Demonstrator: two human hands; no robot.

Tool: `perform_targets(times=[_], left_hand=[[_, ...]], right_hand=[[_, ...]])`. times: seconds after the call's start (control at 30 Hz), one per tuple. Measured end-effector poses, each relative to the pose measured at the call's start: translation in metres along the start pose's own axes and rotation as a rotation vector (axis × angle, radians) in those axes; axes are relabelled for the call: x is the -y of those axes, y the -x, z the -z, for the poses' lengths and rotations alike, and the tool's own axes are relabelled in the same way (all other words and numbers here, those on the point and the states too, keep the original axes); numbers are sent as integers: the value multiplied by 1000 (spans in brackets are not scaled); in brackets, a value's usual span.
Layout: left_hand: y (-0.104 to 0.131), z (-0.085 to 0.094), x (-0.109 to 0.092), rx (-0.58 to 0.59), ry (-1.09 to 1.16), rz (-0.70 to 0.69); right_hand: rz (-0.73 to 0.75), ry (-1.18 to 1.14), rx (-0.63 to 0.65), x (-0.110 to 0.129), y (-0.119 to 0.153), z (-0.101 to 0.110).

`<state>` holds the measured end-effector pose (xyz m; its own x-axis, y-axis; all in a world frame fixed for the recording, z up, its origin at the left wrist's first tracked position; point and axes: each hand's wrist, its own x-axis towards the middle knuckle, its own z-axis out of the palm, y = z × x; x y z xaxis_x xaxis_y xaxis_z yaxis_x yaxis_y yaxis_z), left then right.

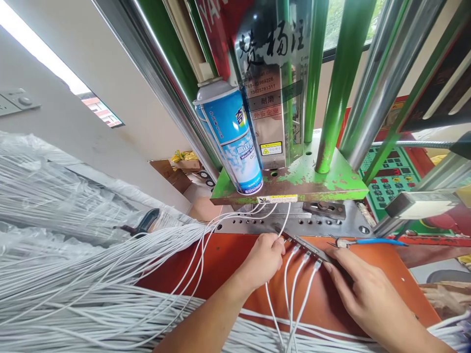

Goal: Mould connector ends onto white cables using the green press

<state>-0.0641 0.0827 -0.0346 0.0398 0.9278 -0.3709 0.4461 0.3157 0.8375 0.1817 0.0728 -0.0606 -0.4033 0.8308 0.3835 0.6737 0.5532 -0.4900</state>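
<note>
My right hand (370, 289) grips the end of a dark metal bar (307, 246), thumb below and fingers above. Several white cables (290, 279) hang from the bar, their clear plugs (306, 256) lined up along its near edge. At the bar's left end, my left hand (263, 260) is closed, pinching a white cable (268, 294); its plug end is hidden by the fingers. Both hands are above an orange-brown work surface (228, 264). Just past the right fingertips lie cutting pliers with blue handles (379, 241).
A green press plate (294, 185) overhangs the metal bed (243, 226), with other cables running under it. On it stands a blue and white spray can (235, 142). Bundles of white cable (91, 304) cover the left and front. A button panel (390, 181) is at the right.
</note>
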Motion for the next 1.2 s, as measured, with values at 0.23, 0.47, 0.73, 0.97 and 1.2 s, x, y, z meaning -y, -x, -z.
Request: perform_targets(times=[0.23, 0.47, 0.73, 0.97, 1.2], left_hand=[[-5, -1, -3, -90, -130, -150], [21, -1, -29, -318, -697, -222], [41, -10, -26, -141, -910, -272], [30, 1, -23, -249, -714, -320], [13, 15, -22, -689, -610, -511]], right_hand=[[67, -147, 95, 9, -3, 10], [-2, -65, 54, 10, -1, 0], [34, -19, 61, 3, 0, -5], [36, -57, 131, 5, -3, 0], [6, -70, 132, 7, -5, -3]])
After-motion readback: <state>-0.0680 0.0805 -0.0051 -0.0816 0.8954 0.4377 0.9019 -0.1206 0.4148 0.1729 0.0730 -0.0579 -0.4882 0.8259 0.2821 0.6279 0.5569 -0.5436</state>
